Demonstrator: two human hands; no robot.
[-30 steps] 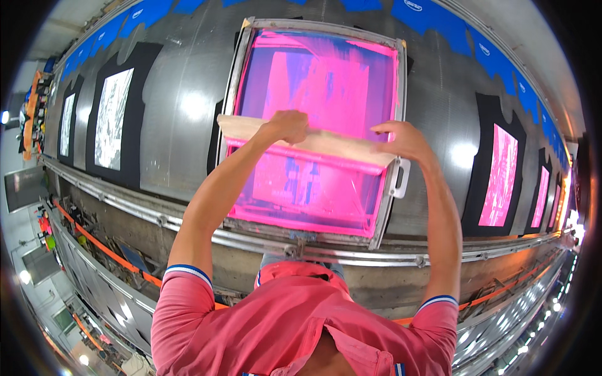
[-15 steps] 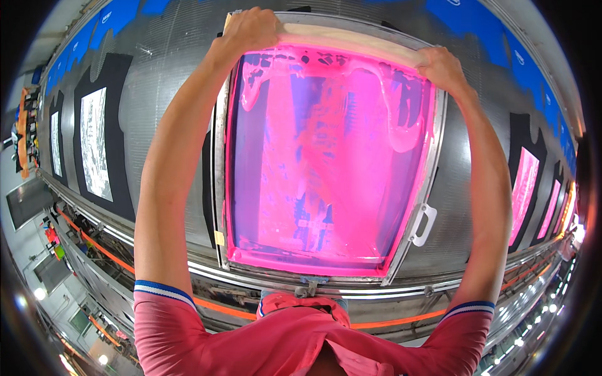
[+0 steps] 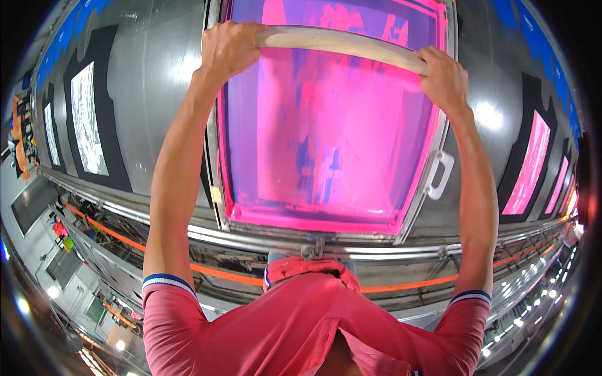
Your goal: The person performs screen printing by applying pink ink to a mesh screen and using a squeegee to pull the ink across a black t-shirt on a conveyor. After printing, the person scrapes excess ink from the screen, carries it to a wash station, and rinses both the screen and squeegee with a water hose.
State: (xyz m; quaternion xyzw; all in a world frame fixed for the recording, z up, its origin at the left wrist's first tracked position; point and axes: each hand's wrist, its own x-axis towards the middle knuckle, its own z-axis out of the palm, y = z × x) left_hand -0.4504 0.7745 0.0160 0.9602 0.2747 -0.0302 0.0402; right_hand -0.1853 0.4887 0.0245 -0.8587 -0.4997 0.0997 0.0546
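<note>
Across the upper part of the pink-smeared screen (image 3: 338, 131), the wooden bar (image 3: 338, 42) lies directly between both hands, its long axis running left to right; the left hand (image 3: 232, 47) clasps one end, the right hand (image 3: 444, 78) the other.

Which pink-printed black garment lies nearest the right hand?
The leftmost pink-printed garment, just right of the white handle; the others lie farther right and look smaller.

Pale wooden squeegee (image 3: 342, 42): extends crosswise over the framed screen (image 3: 373, 147), well back from its near edge. Screen: lies flat, pink-smeared between purple side margins.
</note>
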